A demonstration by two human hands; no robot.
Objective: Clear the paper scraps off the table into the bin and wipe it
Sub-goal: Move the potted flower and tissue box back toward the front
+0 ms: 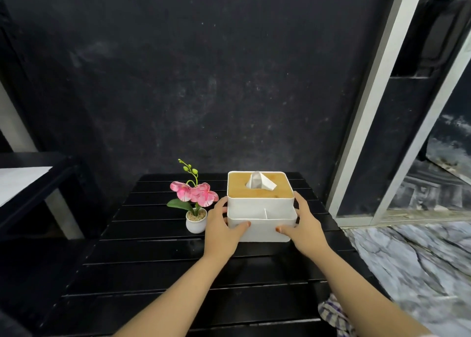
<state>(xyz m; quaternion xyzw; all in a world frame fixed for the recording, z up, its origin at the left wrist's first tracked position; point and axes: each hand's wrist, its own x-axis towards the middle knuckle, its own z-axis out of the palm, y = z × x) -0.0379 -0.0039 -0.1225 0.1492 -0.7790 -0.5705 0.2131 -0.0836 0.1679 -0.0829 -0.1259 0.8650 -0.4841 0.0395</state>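
Observation:
A white tissue box (260, 204) with a wooden lid and a white tissue (260, 181) poking out stands toward the back of the black slatted table (153, 273). My left hand (223, 231) grips its left side, thumb on the front wall. My right hand (303, 224) grips its right side the same way. A checked cloth (334, 316) lies at the table's near right edge, partly under my right forearm. No paper scraps or bin show in this view.
A small white pot with a pink orchid (195, 201) stands just left of the box, close to my left hand. A dark wall rises behind the table. A black bench (33, 183) is at the left, marble floor (420, 260) at the right.

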